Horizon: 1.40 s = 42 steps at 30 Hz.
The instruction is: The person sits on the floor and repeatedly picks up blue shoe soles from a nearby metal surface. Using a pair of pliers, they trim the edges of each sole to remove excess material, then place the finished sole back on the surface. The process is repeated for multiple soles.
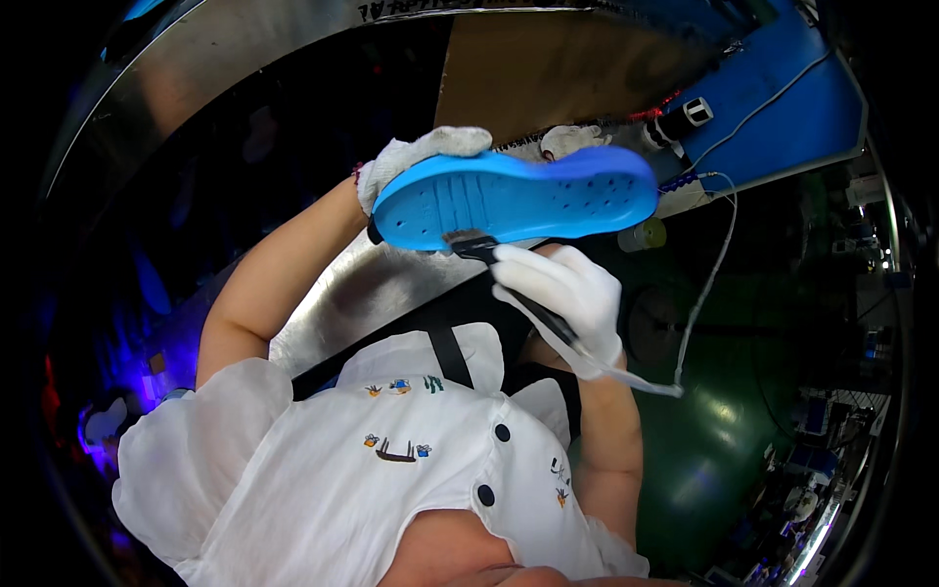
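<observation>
Beyond the right hand clasping a brush, the left hand grips a blue sole.

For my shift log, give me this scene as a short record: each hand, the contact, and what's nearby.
Left hand: white-gloved, holding one end of the blue shoe sole
Right hand: white-gloved, gripping a black-handled brush
Contact: bristles at the sole's near edge
Tube: thin, white, looping beside the right hand
Beyond the sole: brown board
Right side: blue tabletop, green floor
</observation>
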Each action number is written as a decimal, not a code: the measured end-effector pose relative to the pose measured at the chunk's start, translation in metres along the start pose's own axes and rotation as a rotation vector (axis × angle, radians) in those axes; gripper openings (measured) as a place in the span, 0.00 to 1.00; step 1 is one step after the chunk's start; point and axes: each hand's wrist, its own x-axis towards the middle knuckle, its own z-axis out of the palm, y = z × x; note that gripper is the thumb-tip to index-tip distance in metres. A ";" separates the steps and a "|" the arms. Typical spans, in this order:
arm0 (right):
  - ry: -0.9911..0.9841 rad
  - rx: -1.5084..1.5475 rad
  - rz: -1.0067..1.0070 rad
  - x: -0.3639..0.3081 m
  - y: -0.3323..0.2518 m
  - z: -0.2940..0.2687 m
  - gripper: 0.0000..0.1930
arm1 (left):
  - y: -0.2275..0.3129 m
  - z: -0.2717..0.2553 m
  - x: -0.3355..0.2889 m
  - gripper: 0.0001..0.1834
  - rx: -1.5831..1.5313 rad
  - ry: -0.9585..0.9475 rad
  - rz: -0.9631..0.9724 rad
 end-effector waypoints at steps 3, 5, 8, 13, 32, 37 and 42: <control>-0.048 0.003 -0.006 -0.003 -0.009 0.001 0.14 | 0.008 0.001 0.002 0.39 -0.137 -0.300 -0.040; 0.060 0.130 0.031 0.004 -0.008 0.002 0.15 | -0.002 0.011 0.003 0.42 -0.335 -0.131 -0.044; 0.054 0.038 0.048 0.004 -0.010 0.013 0.14 | -0.003 0.016 0.005 0.49 -0.292 -0.144 -0.024; 0.191 0.277 0.131 0.009 -0.013 -0.007 0.11 | -0.031 0.026 0.002 0.46 -0.765 -0.341 -0.073; 0.621 0.754 0.313 -0.019 -0.031 0.019 0.12 | 0.236 -0.078 -0.142 0.38 -0.033 0.208 0.843; 0.583 0.766 0.294 -0.020 -0.027 0.027 0.11 | 0.278 -0.125 -0.195 0.30 0.609 1.029 0.728; 0.529 0.759 0.494 -0.023 -0.028 0.032 0.12 | 0.263 -0.206 -0.330 0.27 2.052 2.030 -0.480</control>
